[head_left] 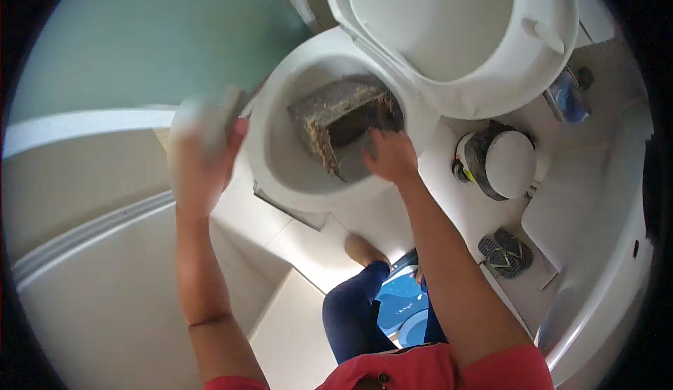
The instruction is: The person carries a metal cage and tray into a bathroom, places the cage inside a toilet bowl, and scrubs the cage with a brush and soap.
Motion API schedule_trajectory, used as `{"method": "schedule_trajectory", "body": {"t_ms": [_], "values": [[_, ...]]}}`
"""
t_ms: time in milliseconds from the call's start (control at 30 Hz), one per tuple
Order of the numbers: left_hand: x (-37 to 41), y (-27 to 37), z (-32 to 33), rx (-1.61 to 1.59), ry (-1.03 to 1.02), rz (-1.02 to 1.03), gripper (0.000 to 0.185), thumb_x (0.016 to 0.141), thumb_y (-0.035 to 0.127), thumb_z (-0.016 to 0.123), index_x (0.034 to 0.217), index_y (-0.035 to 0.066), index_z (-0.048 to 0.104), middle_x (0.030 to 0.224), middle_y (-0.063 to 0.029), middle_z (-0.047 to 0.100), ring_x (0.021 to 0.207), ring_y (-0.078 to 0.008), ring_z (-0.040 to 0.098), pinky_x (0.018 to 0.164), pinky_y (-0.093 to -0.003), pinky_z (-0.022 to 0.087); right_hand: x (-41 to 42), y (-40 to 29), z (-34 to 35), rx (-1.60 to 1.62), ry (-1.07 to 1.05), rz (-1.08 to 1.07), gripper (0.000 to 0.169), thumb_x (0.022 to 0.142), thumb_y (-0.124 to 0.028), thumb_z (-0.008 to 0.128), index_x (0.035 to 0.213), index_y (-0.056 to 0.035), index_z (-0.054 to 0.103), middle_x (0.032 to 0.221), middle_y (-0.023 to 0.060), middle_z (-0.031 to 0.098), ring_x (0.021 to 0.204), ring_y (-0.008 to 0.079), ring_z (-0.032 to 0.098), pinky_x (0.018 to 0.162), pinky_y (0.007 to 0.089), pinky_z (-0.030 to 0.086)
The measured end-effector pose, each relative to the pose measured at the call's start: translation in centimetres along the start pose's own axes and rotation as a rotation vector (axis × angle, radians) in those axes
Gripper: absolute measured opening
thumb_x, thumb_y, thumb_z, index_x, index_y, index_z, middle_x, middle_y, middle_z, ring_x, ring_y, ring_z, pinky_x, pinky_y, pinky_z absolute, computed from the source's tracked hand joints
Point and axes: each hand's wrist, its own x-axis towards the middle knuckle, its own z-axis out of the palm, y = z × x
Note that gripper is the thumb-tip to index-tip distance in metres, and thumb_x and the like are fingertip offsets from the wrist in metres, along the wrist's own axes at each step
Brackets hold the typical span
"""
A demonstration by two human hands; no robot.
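Before me is a white toilet bowl [263, 153] with its seat and lid [541, 74] raised. Inside the bowl sits a worn grey-brown box-like thing [342, 98] with frayed, shaggy edges and a dark opening. My right hand [391, 153] reaches over the bowl's near right rim, fingers bent beside that opening; whether they grip anything is unclear. Left of the bowl, my left hand [202, 164] is raised and blurred. It holds a pale, rounded thing [194, 122] with a darker grey edge, too blurred to name.
A frosted glass panel [157, 38] with a white rail stands at the left. To the right are a bin [510, 164] with a white round lid, dark flip-flops [506, 253] and a blue packet [570, 98]. A blue printed mat [399, 303] lies by my feet.
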Motion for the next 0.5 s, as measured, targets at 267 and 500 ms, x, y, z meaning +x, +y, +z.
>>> {"method": "schedule_trajectory", "body": {"t_ms": [267, 500], "values": [[-11.7, -3.4, 7.8, 0.245, -0.393, -0.232, 0.056, 0.084, 0.052, 0.048, 0.081, -0.003, 0.060, 0.070, -0.0226, 0.059, 0.071, -0.0395, 0.058, 0.066, -0.0457, 0.044, -0.9, -0.9, 0.2, -0.081, 0.016, -0.045, 0.043, 0.076, -0.035, 0.055, 0.105, -0.0041, 0.056, 0.087, 0.0154, 0.064, 0.081, 0.0296, 0.062, 0.078, 0.0386, 0.045], [-14.6, -2.3, 18.9, 0.120, -0.262, -0.155, 0.059, 0.090, 0.051, 0.036, 0.085, -0.003, 0.058, 0.082, -0.0265, 0.059, 0.080, -0.0427, 0.056, 0.072, -0.0462, 0.041, -0.7, -0.8, 1.7, 0.191, 0.222, -0.033, 0.040, 0.075, -0.027, 0.059, 0.109, -0.0067, 0.052, 0.088, 0.0176, 0.064, 0.083, 0.0341, 0.062, 0.072, 0.0445, 0.049]]}}
